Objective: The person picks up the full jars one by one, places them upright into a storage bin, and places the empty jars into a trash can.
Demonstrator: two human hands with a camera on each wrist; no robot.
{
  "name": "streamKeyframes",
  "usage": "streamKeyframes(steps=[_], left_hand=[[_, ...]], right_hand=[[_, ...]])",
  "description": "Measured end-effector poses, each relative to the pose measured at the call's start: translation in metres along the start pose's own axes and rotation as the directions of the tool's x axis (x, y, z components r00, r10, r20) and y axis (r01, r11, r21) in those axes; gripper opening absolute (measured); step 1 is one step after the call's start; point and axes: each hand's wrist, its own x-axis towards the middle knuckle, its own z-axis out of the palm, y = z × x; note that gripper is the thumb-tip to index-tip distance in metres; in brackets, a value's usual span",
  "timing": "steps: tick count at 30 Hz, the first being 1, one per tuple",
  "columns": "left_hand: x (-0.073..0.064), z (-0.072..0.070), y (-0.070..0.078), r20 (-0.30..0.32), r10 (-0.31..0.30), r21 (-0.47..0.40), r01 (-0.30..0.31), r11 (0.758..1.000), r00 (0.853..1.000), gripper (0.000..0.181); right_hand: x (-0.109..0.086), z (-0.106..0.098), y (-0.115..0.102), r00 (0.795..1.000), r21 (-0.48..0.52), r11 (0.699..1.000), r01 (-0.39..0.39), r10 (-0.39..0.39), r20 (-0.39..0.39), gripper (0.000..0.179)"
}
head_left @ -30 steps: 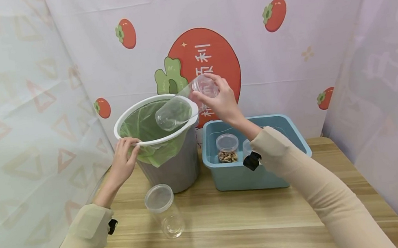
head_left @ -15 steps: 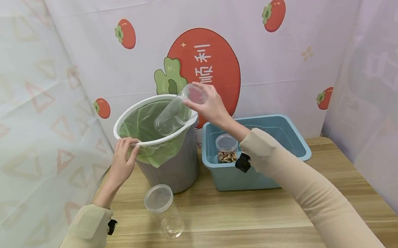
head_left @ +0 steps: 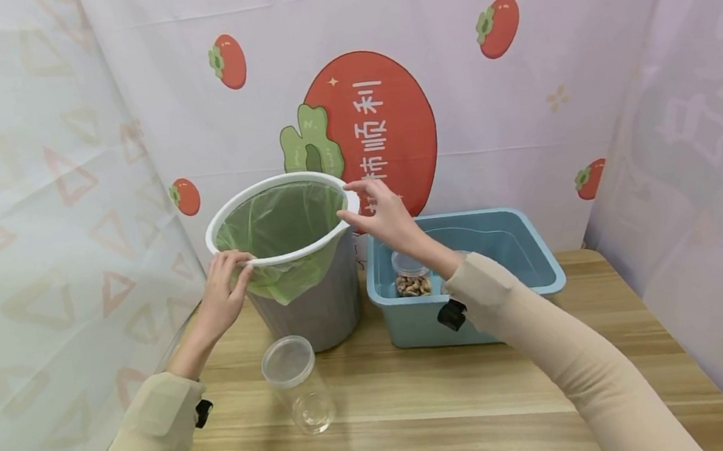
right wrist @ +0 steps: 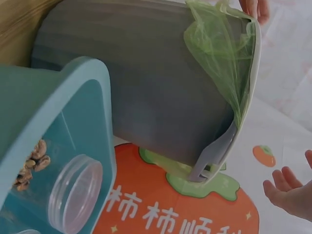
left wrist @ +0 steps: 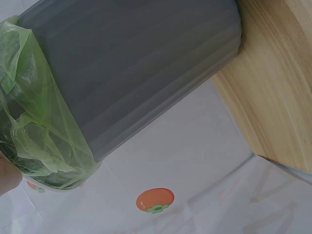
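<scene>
A grey trash can (head_left: 308,321) with a white rim stands on the wooden table, lined with a green plastic bag (head_left: 290,282) that folds over its front. My left hand (head_left: 224,289) grips the rim at the near left, thumb and fingers around it. At the can's right side, my right hand (head_left: 388,215) is held with fingers spread and nothing between them; the right wrist view also shows these fingers (right wrist: 282,183) apart from the rim. No jar shows inside the can's visible part. In front of the can, a clear lidded jar (head_left: 299,385) stands upright.
Right of the can is a blue plastic tub (head_left: 426,326). In it stands a lidded jar (head_left: 412,279) of brown nut pieces, with another jar partly hidden behind my right forearm. Printed cloth walls (head_left: 498,128) enclose the back and sides.
My right hand lowered the clear jar it held into the trash can and let go; the jar is out of sight now. The left hand has stayed on the rim.
</scene>
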Motion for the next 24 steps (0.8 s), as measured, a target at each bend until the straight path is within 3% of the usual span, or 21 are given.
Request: streamKeyframes(steps=[9, 24], left_hand=[[0.000, 0.000, 0.000, -0.005, -0.004, 0.001, 0.004, 1.000, 1.000, 0.012], [0.000, 0.001, 0.000, -0.017, 0.005, 0.004, -0.005, 1.000, 1.000, 0.012]], right_hand=[[-0.019, 0.007, 0.002, 0.999, 0.025, 0.999, 0.023, -0.024, 0.026, 0.040], [-0.046, 0.033, 0.000, 0.986, 0.107, 0.983, 0.148, -0.155, 0.058, 0.033]])
